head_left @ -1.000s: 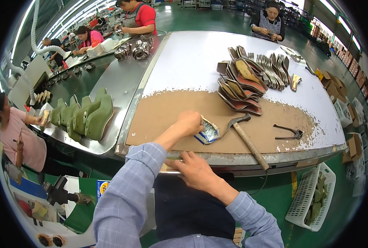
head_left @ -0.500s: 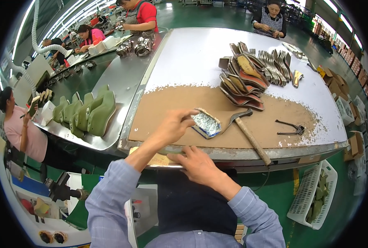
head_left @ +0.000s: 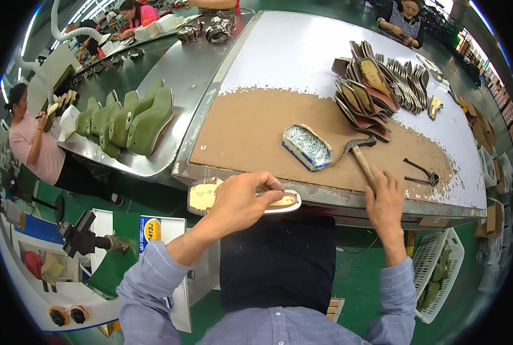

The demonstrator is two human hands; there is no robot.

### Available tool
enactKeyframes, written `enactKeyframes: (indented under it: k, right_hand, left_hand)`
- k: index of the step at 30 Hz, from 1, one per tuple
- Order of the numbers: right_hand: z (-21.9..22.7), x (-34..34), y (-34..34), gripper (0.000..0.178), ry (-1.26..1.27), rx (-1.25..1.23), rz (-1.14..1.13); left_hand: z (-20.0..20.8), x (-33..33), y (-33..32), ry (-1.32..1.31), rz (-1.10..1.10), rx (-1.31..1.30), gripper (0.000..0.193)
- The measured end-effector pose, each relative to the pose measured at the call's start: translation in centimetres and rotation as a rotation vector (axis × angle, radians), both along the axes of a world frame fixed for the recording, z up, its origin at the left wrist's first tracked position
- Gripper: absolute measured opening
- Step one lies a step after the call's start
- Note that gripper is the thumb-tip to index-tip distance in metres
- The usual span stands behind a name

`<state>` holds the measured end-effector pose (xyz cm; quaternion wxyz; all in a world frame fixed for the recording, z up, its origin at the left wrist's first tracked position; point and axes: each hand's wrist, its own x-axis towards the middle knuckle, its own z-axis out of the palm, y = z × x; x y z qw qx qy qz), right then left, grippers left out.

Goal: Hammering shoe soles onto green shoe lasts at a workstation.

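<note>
Bottom-up at the table's front edge lies a shoe [head_left: 201,195] with a pale yellow insole and a white rim. My left hand [head_left: 236,201] rests over its middle, thumb and forefinger pinched above the insole; whatever is between them is too small to make out. My right hand [head_left: 386,201] closes round the wooden handle of a hammer [head_left: 362,163], whose dark curved head still lies on the table. Beyond my left hand stands a small open tray [head_left: 307,147] of many tiny shiny nails, with a taped rim. Dark pincers [head_left: 422,175] lie right of the hammer.
Shoe-shaped pieces [head_left: 368,100] and metal parts [head_left: 409,80] crowd the table [head_left: 239,132] at the far right. Green shoe uppers [head_left: 147,123] line a metal bench at left. A white basket [head_left: 449,276] stands low right. People work around, one [head_left: 35,135] at left.
My left hand has gone from the nail tray down onto the shoe. My right hand has left the shoe and taken hold of the hammer's handle. The view has shifted.
</note>
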<state>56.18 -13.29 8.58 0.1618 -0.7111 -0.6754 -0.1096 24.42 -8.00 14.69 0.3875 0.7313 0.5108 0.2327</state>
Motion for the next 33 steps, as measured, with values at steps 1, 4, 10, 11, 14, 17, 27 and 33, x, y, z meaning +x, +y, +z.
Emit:
enactKeyframes:
  k: [1, 4, 10, 11, 14, 17, 27, 33]
  right_hand:
    - [-0.6, 1.4, -0.3, 0.051, -0.017, -0.104, -0.033]
    - [-1.6, 2.7, -0.1, 0.049, -0.103, -0.251, -0.025]
    - [-0.5, 0.4, -2.0, 0.038, 0.758, 0.014, 0.044]
    - [0.2, -0.5, -2.8, 0.038, 0.766, 0.012, 0.042]
    - [1.0, -2.1, -5.5, 0.041, 1.057, -0.063, 0.093]
    - [1.9, -2.8, -6.7, 0.041, 1.035, -0.042, 0.251]
    - [5.3, -4.9, -8.1, 0.041, 0.818, 0.137, 0.502]
    - [7.2, -5.9, -7.2, 0.04, 0.821, -0.195, 0.433]
  left_hand:
    - [0.1, 0.2, 0.0, 0.001, 0.002, -0.004, 0.019]
    - [0.3, 0.8, -0.3, 0.121, -0.015, 0.079, 0.016]
    - [-0.4, 1.5, -0.3, 0.274, 0.001, 0.156, 0.014]
    - [-0.3, 1.5, -0.3, 0.287, 0.011, 0.165, 0.014]
    - [-0.7, 1.4, -0.2, 0.288, -0.028, 0.216, 0.012]
    - [-0.9, 1.4, 0.1, 0.278, -0.074, 0.265, 0.011]
    - [-0.8, 1.2, -0.1, 0.265, -0.083, 0.299, 0.014]
    - [-0.1, 1.1, -0.3, 0.389, -0.133, 0.249, 0.024]
